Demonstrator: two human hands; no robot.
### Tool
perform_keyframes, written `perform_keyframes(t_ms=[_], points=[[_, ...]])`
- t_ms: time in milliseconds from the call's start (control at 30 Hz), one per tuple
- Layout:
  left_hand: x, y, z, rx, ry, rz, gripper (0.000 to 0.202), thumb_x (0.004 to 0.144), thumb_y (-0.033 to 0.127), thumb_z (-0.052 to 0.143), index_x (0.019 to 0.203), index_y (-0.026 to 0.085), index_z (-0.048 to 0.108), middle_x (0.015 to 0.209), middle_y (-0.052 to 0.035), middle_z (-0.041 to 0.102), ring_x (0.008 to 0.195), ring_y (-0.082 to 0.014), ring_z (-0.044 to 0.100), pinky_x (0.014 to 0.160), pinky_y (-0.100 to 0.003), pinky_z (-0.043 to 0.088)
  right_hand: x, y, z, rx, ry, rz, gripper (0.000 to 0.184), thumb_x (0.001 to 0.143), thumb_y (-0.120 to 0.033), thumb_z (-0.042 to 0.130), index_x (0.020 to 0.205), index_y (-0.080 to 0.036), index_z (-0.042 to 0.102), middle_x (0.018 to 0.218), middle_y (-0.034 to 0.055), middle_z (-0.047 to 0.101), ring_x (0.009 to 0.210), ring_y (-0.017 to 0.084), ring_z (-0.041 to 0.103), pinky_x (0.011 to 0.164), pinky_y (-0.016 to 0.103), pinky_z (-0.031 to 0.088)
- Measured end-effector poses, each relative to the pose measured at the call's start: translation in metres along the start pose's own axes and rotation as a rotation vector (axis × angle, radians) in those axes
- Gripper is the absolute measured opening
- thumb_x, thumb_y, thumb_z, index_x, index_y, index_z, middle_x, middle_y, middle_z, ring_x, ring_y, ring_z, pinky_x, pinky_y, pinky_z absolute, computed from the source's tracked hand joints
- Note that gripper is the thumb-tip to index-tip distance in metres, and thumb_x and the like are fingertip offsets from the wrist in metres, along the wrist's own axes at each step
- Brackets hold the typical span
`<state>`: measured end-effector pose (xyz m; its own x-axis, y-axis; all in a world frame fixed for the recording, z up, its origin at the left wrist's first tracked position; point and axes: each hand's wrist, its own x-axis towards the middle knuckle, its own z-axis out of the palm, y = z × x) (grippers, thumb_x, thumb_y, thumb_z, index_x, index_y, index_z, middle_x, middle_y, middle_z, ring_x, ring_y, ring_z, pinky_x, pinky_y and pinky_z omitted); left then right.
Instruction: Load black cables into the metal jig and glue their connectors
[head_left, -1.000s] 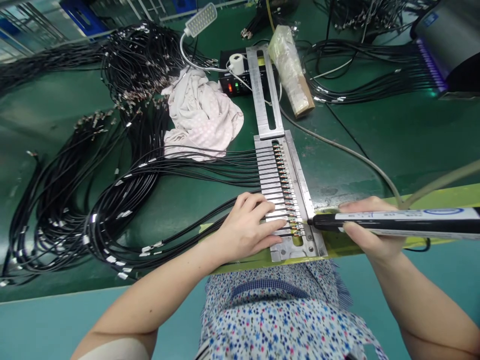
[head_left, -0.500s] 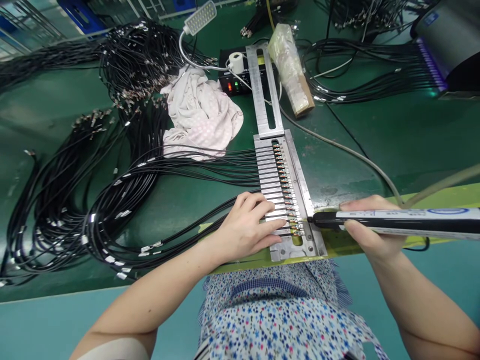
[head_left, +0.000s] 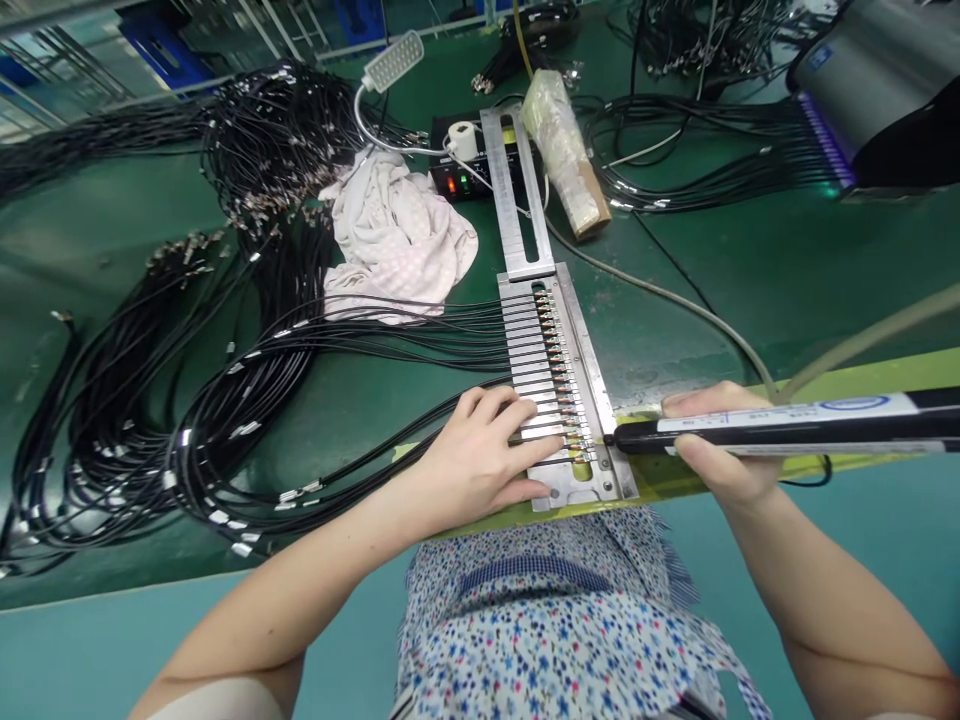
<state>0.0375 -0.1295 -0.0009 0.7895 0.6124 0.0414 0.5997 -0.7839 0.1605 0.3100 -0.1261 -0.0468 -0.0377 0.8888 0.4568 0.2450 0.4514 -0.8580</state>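
Observation:
My left hand lies palm down with its fingers spread over the near end of a slotted metal fixture. Under and beside the fingers, black cables run side by side into the fixture's grooves, their small metal ends lined up along a slot. From the right, my right hand grips a thick black pen-shaped tool with a white label. Its dark tip is at the fixture's right part, close to the nearest cable ends; whether it touches them I cannot tell.
A crumpled pale cloth and cable bundles lie left. Behind the fixture stand a black control box, a lamp and a plastic-wrapped block. A grey hose crosses the right side near a machine.
The whole view has shifted slightly, with the fixture and hands appearing a little farther left. The tool tip stays over the fixture's near right part, and the left hand keeps its spread pose.

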Motion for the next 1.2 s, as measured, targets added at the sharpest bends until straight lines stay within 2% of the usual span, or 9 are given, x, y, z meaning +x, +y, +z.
perform_keyframes(t_ms=[167, 333, 500, 867, 1200], points=[[-0.006, 0.014, -0.011, 0.036, -0.12, -0.044, 0.051, 0.084, 0.055, 0.049, 0.126, 0.027, 0.047, 0.129, -0.0145, 0.044, 0.119, -0.0353, 0.035, 0.093, -0.053, 0.031, 0.004, -0.006, 0.003, -0.036, -0.023, -0.13, 0.012, 0.069, -0.028, 0.067, 0.081, -0.026, 0.067, 0.07, -0.0005, 0.066, 0.058, 0.017, 0.062, 0.05, 0.029, 0.05], [-0.01, 0.021, -0.01, 0.06, -0.135, -0.093, 0.054, 0.083, 0.055, 0.05, 0.128, 0.024, 0.045, 0.133, -0.0156, 0.041, 0.122, -0.036, 0.034, 0.094, -0.054, 0.03, 0.007, -0.012, 0.005, -0.085, -0.014, -0.154, 0.01, 0.069, -0.025, 0.066, 0.079, -0.026, 0.067, 0.067, -0.0007, 0.065, 0.055, 0.017, 0.061, 0.048, 0.029, 0.049], [-0.011, 0.018, -0.008, 0.04, -0.15, -0.092, 0.055, 0.084, 0.056, 0.049, 0.131, 0.026, 0.043, 0.137, -0.0144, 0.039, 0.123, -0.0364, 0.034, 0.093, -0.053, 0.032, 0.008, -0.012, 0.006, -0.122, -0.016, -0.158, 0.011, 0.068, -0.024, 0.067, 0.079, -0.027, 0.066, 0.066, -0.0009, 0.064, 0.054, 0.017, 0.061, 0.046, 0.029, 0.049], [-0.013, 0.018, -0.005, 0.017, -0.133, -0.1, 0.056, 0.084, 0.054, 0.05, 0.132, 0.026, 0.042, 0.137, -0.0149, 0.038, 0.123, -0.0368, 0.033, 0.093, -0.053, 0.033, 0.004, -0.009, 0.003, -0.064, -0.051, -0.096, 0.012, 0.069, -0.027, 0.068, 0.081, -0.028, 0.066, 0.07, -0.0006, 0.066, 0.058, 0.017, 0.062, 0.05, 0.03, 0.05], [-0.015, 0.033, 0.003, -0.033, -0.019, -0.214, 0.048, 0.085, 0.052, 0.049, 0.123, 0.022, 0.052, 0.137, -0.0169, 0.04, 0.124, -0.0352, 0.034, 0.096, -0.058, 0.03, 0.005, -0.007, 0.002, -0.017, -0.076, -0.106, 0.012, 0.068, -0.026, 0.068, 0.08, -0.026, 0.066, 0.069, -0.0012, 0.066, 0.058, 0.016, 0.063, 0.05, 0.028, 0.05]])
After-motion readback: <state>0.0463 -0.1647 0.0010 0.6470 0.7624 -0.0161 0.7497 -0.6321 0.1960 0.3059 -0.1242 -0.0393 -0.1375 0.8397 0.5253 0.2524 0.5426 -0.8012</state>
